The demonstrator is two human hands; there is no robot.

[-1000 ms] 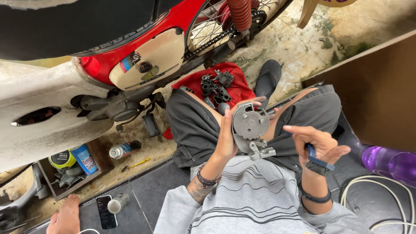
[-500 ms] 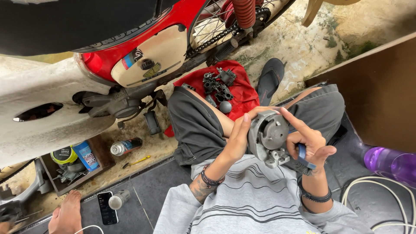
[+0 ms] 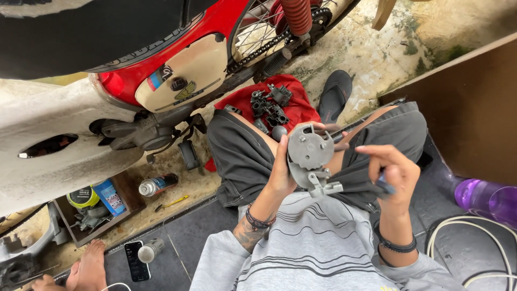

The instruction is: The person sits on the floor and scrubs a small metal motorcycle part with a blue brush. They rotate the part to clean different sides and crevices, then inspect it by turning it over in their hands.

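Fingers of the left hand [image 3: 281,171] are wrapping round the grey metal housing [image 3: 311,156], tilting its flat round face back up toward the camera after half a second turned away; the right hand [image 3: 396,171] is drawing off to the side, clenched on a blue-handled brush [image 3: 385,183], so the scrubbing seems paused for a look. Left to right across the floor: spray can [image 3: 156,185], phone [image 3: 133,261], red cloth [image 3: 301,105] bearing dark parts, sandal [image 3: 335,94], purple bottle [image 3: 487,198]
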